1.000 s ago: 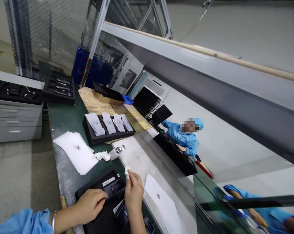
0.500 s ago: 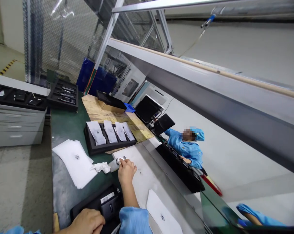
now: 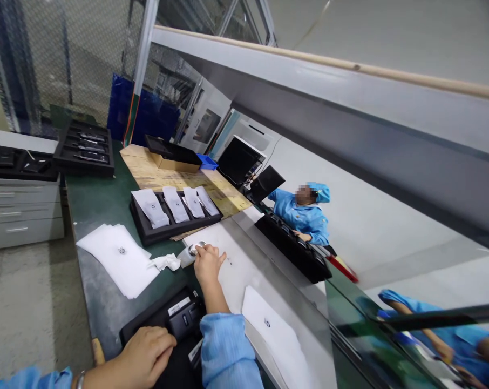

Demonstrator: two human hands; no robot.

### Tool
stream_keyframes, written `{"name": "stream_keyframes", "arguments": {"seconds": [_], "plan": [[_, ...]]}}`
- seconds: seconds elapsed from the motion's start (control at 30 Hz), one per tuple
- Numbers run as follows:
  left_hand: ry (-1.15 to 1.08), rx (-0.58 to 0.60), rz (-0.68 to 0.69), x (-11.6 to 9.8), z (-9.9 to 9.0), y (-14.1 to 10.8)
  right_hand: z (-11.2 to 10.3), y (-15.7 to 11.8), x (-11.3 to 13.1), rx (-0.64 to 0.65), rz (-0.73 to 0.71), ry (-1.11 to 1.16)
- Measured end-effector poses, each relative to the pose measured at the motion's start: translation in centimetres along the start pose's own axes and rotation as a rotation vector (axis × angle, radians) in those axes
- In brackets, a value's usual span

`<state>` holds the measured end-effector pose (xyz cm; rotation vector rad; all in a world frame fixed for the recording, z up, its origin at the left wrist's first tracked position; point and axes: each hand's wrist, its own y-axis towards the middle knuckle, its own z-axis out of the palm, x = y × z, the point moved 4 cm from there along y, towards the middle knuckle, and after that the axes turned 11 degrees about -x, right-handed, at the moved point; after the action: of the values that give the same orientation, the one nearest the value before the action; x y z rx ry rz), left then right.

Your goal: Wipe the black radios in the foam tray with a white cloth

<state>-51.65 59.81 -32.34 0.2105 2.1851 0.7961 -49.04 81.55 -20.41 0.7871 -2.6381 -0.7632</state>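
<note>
My right hand [image 3: 208, 263] reaches over a small translucent bottle [image 3: 185, 257] with a metal cap [image 3: 196, 248]; its fingertips touch the cap and the other fingers are spread. A crumpled white tissue [image 3: 166, 262] lies just left of the bottle. My left hand [image 3: 149, 348] rests with curled fingers over the near part of a black tray [image 3: 141, 321]; whether it holds anything is hidden. In that tray, beside the left hand, sits a black device [image 3: 185, 320] near a white label [image 3: 178, 306].
White printed sheets [image 3: 117, 259] lie left, more sheets [image 3: 272, 337] lie right. Behind stands a black tray [image 3: 147, 236] with several white pouches. A person in blue [image 3: 299, 216] works beyond, near a long black tray [image 3: 289, 248]. Another black tray [image 3: 85, 148] stands far left.
The camera view has shifted, so the scene sits further up and left. My right hand stays at the bottle cap, its fingers now more spread. My left hand remains over the near tray.
</note>
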Motion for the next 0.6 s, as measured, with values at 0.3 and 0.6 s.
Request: {"name": "stream_keyframes", "arguments": {"seconds": [0.3, 0.6], "plan": [[0.185, 0.055, -0.121, -0.7, 0.3, 4.4, -6.8, -5.9, -7.3, -0.164, 0.166, 0.302], [0.301, 0.312, -0.153, -2.1, 3.1, 10.0, -12.1, -18.4, -9.6, -0.214, 0.236, 0.608]]}}
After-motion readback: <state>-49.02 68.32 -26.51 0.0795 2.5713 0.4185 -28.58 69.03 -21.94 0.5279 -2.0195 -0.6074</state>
